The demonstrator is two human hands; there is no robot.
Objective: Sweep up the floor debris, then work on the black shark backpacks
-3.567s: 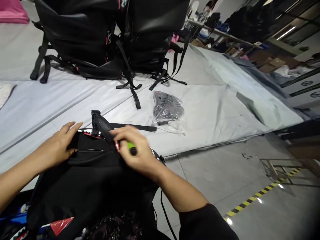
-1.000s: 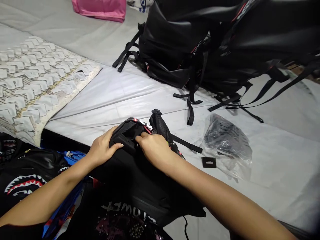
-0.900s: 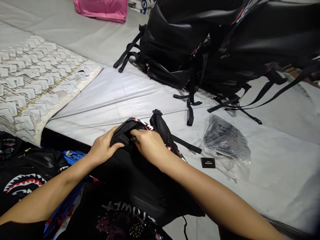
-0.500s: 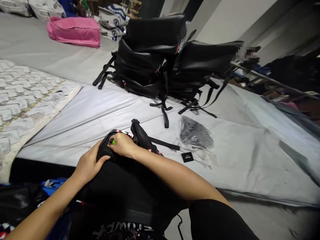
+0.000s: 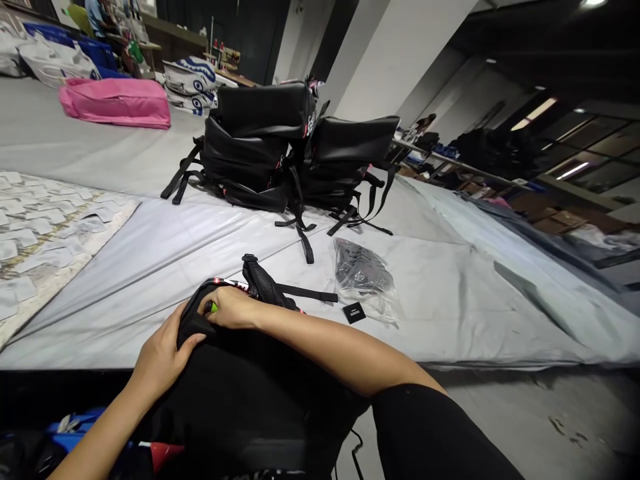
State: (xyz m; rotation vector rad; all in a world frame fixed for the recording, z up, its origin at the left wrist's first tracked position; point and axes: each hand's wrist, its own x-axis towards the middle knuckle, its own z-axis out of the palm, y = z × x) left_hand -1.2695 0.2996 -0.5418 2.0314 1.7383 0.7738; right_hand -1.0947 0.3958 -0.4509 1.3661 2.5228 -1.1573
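Note:
A black backpack (image 5: 200, 323) lies at the near edge of the table, its strap (image 5: 265, 283) reaching toward the far side. My left hand (image 5: 163, 347) grips the bag's left edge, thumb on the near face and fingers round the far side. Just right of it, my right hand (image 5: 230, 308) is closed around a small green-and-black tool (image 5: 212, 307). Only the tool's end shows, so its kind is unclear. The right fingers sit against the bag's upper edge, partly hidden by the hand itself.
Stacked black bags (image 5: 260, 143) with hanging straps stand across the table (image 5: 440, 293). A clear plastic bag with dark contents (image 5: 365, 273) and a black card (image 5: 355, 313) lie right of the backpack. Further left are a pink bag (image 5: 117, 102) and many white pieces (image 5: 50, 227).
My view has tilted up and shifted right, showing more of the room. Both hands keep their hold at the backpack's edge, and the green-and-black tool stays in my right hand.

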